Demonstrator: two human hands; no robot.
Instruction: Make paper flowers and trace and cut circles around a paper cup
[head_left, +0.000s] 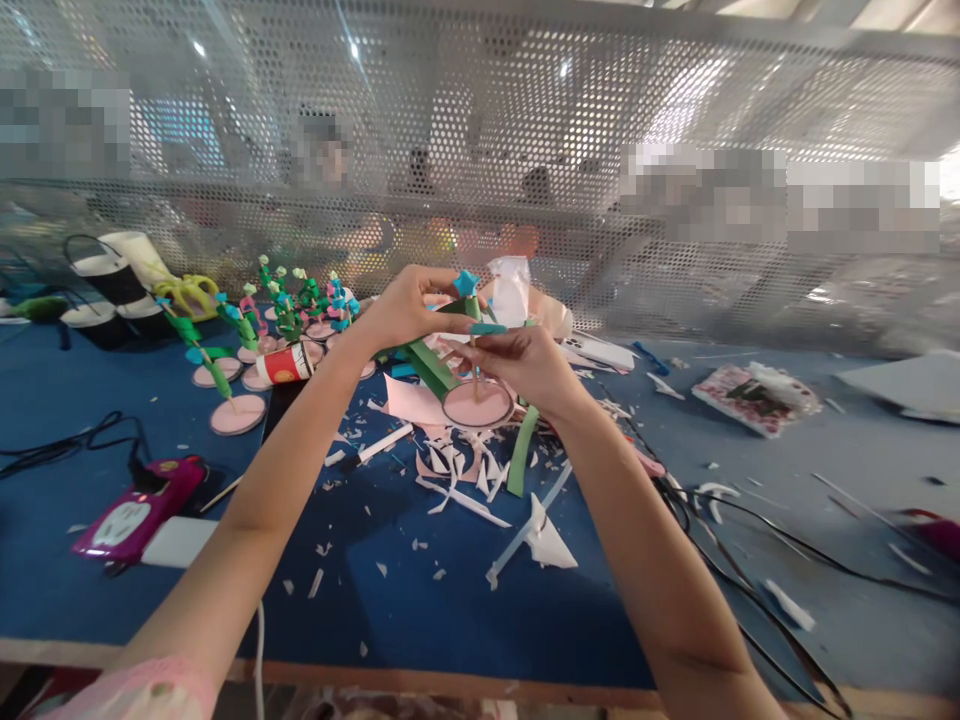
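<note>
Behind the blue table (315,620) stands a perforated metal screen (480,120), with people dimly visible through it. Near the middle of the table, among white paper scraps (551,540), is a small paper model: a round pink base (480,405), a thin stick (474,375) rising from it, and a blue star (466,284) at the top. Whether the base rests on the scraps or hangs just above them cannot be told.

Both hands meet high on the stick. The right hand (525,360) has its thumb and forefinger drawn together, seemingly pinching a blue strip (489,328) just below the star. The left hand (409,305) comes from the other side, forefinger beside the star and thumb at the strip's near end; how firmly it grips, if at all, cannot be told.

Done well, this would call for a light pinch, since paper this narrow probably creases easily. Steadying the stick matters too, as sideways pressure up there could loosen it from the base. Room around the base would help: a folded green strip (431,370) lies close on its left and could snag.
</note>
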